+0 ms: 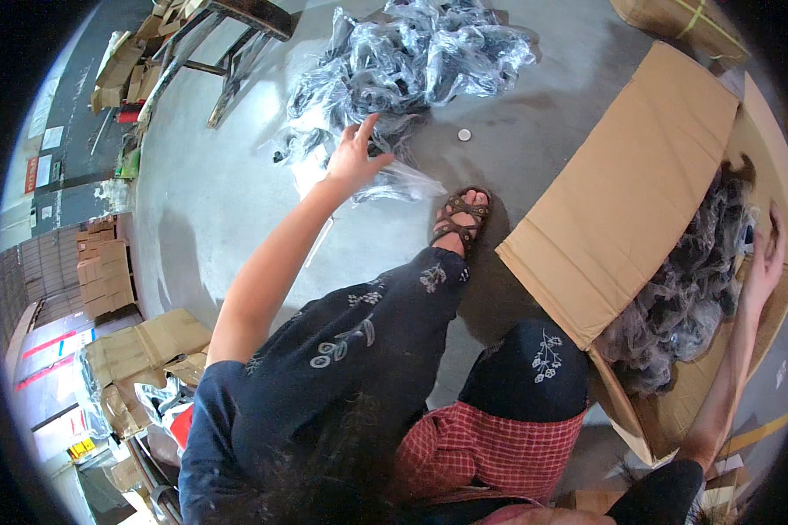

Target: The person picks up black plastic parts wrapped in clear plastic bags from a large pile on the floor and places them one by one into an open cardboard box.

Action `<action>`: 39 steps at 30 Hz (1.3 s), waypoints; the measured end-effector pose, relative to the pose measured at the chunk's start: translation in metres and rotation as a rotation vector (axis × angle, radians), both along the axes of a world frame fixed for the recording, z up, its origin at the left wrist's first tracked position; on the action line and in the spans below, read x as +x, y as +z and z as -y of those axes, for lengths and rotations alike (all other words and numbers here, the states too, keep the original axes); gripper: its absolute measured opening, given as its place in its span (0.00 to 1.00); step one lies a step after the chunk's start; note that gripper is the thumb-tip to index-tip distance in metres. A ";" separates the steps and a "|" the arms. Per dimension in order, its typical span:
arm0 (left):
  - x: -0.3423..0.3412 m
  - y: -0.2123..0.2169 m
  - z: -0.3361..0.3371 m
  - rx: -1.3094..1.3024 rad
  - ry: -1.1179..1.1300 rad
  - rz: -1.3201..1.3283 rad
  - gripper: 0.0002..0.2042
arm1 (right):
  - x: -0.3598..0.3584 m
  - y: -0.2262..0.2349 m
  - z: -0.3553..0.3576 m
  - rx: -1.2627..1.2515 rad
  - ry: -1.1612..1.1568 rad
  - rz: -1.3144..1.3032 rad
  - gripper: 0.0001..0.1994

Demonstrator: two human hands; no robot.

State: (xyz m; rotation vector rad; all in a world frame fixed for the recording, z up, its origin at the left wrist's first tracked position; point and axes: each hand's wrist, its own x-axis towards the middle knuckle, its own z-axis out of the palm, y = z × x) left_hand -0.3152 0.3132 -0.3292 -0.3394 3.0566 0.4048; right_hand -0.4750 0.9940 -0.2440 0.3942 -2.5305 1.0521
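My left hand point(356, 163) reaches out with its fingers apart, over the near edge of a heap of clear plastic bags with dark contents point(411, 66) on the floor. Nothing shows in its grasp; whether it touches the plastic I cannot tell. My right hand point(764, 262) is inside an open cardboard box point(626, 188) at the right, fingers stretched out against the far-right inner wall. Beside it, more dark items in clear plastic point(687, 293) fill the box. What those dark items are is hard to make out through the wrapping.
A small white disc point(464, 135) lies on the grey floor near my sandalled foot point(461, 219). A strapped carton point(687, 22) stands beyond the box. At the upper left is a worn wooden stand point(228, 52); stacked cartons point(105, 271) and an opened carton point(140, 359) are at the left.
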 end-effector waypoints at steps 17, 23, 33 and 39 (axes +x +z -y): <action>-0.070 -0.022 -0.061 0.301 -0.030 0.271 0.21 | 0.041 0.024 0.255 -0.135 0.627 0.278 0.11; -0.086 0.009 -0.056 0.109 -0.035 0.106 0.13 | 0.044 0.022 0.255 -0.132 0.578 0.327 0.12; -0.084 0.191 -0.231 0.812 -0.159 -0.159 0.07 | 0.058 0.045 0.294 0.061 0.382 0.219 0.42; -0.054 0.240 -0.296 0.990 -0.613 -0.249 0.14 | 0.040 0.048 0.211 -0.058 0.247 -0.274 0.24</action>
